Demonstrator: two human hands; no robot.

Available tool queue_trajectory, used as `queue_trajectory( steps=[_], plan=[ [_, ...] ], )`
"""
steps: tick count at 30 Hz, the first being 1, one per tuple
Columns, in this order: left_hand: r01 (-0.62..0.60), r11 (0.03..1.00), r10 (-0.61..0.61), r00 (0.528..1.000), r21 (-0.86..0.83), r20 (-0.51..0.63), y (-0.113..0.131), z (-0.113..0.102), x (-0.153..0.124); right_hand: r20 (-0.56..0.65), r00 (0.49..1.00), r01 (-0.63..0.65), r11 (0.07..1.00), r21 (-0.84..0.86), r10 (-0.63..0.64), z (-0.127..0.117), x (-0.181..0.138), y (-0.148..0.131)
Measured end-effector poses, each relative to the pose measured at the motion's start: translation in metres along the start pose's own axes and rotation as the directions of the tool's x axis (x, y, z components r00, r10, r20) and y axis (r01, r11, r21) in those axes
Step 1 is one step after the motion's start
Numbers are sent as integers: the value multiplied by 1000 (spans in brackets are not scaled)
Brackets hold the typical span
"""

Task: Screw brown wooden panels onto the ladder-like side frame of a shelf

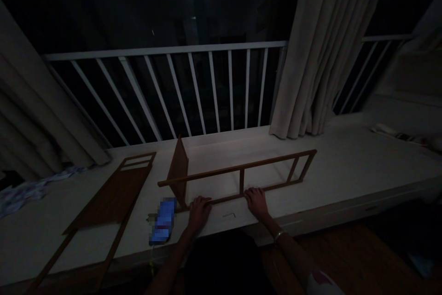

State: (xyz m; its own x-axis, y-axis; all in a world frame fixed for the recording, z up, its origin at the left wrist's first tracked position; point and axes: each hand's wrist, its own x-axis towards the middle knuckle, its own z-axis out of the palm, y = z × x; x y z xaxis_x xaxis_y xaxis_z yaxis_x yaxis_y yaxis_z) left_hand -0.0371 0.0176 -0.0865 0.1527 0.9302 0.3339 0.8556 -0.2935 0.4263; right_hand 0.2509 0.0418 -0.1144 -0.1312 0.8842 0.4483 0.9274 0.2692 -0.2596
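Note:
A wooden ladder-like frame (241,166) stands on its long edge on the white ledge, with a brown board (178,166) upright across its left end. My left hand (200,210) is closed over the lower rail near that board, thumb lying along the wood. Farther right, my right hand (256,200) has its fingers curled over the same rail beside the middle crosspiece. Between my hands and nearer to me lies a small L-shaped metal key (229,215). A phone (164,221) with a lit, blurred screen rests left of my left hand.
Another wooden frame with a panel (110,193) lies at the left, its legs reaching past the front of the ledge (345,161). White railings (193,49) and curtains (311,51) stand behind. Patterned cloth (37,189) lies far left. The room is dim.

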Motion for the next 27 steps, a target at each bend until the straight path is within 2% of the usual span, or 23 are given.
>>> queue_trajectory(
  steps=[7, 13, 20, 27],
  plan=[
    [109, 991, -111, 994, -80, -18, -9, 7, 11, 6, 1000, -5, 1000, 6, 5, 3, 1, 1],
    [171, 979, -171, 985, -108, 14, -12, 8, 17, 37, 999, -16, 1000, -5, 17, 4, 2, 3],
    [166, 981, -168, 986, -101, -9, -8, 7, 16, -1, 1000, -8, 1000, 22, 8, 4, 1, 3],
    [160, 982, -161, 987, -106, -2, -15, 13, 17, 0, 1000, -12, 1000, -7, 12, 3, 1, 2]
  ],
)
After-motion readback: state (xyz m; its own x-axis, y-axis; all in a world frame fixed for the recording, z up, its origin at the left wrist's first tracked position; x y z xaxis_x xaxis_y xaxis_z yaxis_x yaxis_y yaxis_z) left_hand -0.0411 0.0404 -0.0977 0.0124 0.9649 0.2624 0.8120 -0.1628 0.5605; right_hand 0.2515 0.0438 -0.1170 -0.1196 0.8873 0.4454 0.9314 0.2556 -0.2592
